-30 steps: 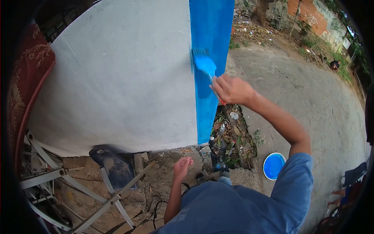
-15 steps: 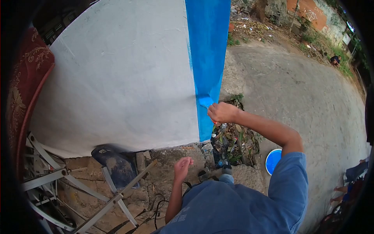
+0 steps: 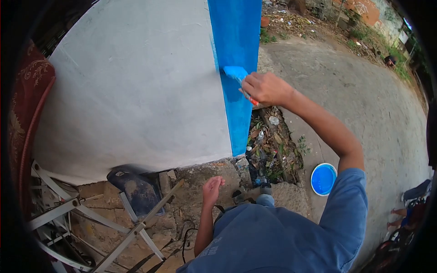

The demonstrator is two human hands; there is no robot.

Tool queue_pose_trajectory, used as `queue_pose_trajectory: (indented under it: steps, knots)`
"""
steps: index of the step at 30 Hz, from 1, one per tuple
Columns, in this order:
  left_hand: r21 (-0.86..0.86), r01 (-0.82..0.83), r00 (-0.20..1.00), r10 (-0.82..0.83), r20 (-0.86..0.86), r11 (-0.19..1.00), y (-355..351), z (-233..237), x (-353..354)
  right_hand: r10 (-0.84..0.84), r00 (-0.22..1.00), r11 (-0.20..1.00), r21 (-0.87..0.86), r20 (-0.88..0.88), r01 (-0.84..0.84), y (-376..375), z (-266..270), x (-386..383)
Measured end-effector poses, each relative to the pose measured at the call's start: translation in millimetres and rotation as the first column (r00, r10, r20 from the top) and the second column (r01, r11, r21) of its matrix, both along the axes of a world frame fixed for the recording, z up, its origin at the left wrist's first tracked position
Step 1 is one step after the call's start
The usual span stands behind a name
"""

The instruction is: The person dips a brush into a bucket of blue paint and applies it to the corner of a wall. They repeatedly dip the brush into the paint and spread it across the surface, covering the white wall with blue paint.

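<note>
My right hand (image 3: 265,88) grips a paintbrush (image 3: 237,74) whose bristles are loaded with blue paint and pressed against the wall's corner. A blue painted strip (image 3: 235,50) runs down the edge of the grey-white wall (image 3: 132,86). My left hand (image 3: 212,189) hangs low in front of my chest, fingers loosely curled, holding nothing. It hovers above the rough ground below the wall.
A round container of blue paint (image 3: 323,179) sits on the concrete ground at the right. Litter and dead leaves (image 3: 271,145) fill a ditch under the corner. A metal folding frame (image 3: 132,223) and a dark seat (image 3: 135,189) stand at the lower left.
My right hand stroked the brush down the blue strip, then back up to mid-height. The left hand stayed almost still.
</note>
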State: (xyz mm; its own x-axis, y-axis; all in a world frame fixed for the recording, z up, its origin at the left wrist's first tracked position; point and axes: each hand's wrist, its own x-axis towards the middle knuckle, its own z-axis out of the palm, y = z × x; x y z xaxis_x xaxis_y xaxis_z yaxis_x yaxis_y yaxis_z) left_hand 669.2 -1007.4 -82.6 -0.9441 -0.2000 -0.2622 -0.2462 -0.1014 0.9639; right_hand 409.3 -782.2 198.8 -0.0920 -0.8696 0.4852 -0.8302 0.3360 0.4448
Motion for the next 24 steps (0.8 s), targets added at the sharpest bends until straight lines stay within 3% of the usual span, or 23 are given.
queue_pose_trajectory:
  steps: [5, 7, 11, 13, 18, 24]
  knots:
    - [-0.002, 0.014, 1.0, -0.014, 0.003, 1.0, 3, 2, 0, -0.002, 0.996, 0.996, -0.085, -0.091, -0.006, 5, 25, 18]
    - [-0.002, 0.013, 1.0, -0.013, 0.006, 1.0, 5, 0, 0, -0.003, 0.976, 0.998, -0.068, -0.216, -0.012, 5, 25, 25]
    - [-0.023, 0.005, 1.0, -0.004, 0.018, 1.0, 4, -1, 3, -0.049, 0.953, 0.996, -0.081, -0.299, 0.026, 4, -16, 24]
    - [-0.017, 0.005, 1.0, -0.004, 0.019, 1.0, 4, -4, 5, -0.075, 0.958, 0.996, 0.02, -0.276, 0.083, 4, -43, 18]
    - [0.008, -0.005, 1.0, 0.005, 0.009, 1.0, 1, -7, 13, -0.004, 0.967, 0.996, 0.081, -0.253, 0.025, -8, -102, 12]
    - [0.005, -0.062, 0.996, 0.061, 0.068, 0.998, -6, -8, 26, -0.039, 0.999, 0.961, 0.272, -0.026, 0.044, -15, -158, 19]
